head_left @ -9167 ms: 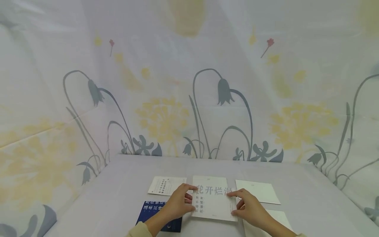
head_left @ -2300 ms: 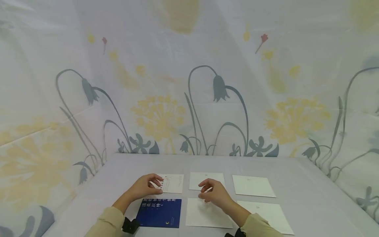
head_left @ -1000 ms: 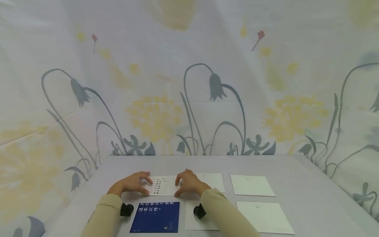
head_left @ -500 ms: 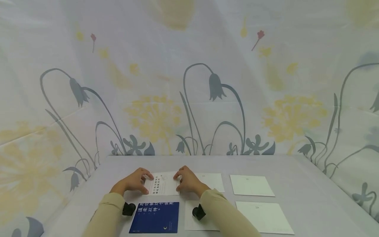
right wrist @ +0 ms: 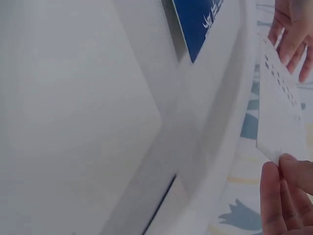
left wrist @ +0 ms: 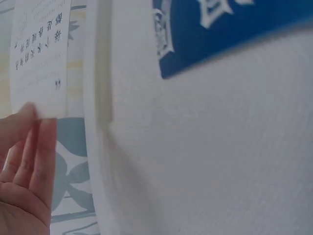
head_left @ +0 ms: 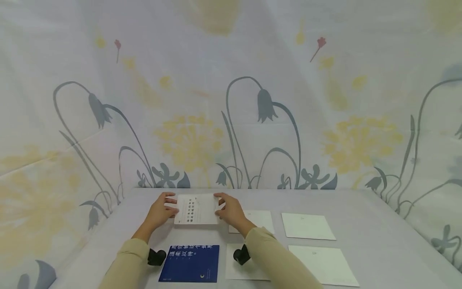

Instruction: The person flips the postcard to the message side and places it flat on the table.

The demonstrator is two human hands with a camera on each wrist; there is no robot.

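Note:
Both hands hold a white card with dark printed characters, raised off the far left part of the table. In the head view my left hand pinches its left edge, and my right hand pinches the right edge. The left wrist view has the left thumb lying over the card's edge. From the right wrist view, the right thumb and fingers grip one corner of the card, with the left hand at its other end.
A dark blue card with white characters lies in front of the raised card. Several plain white cards lie in the middle and to the right, among them one at the back right and one at the front right. Behind stands a flowered cloth.
Earlier, both hands let go of a white card now lying in the middle and moved left. They took the printed card by its sides and have lifted it off the table.

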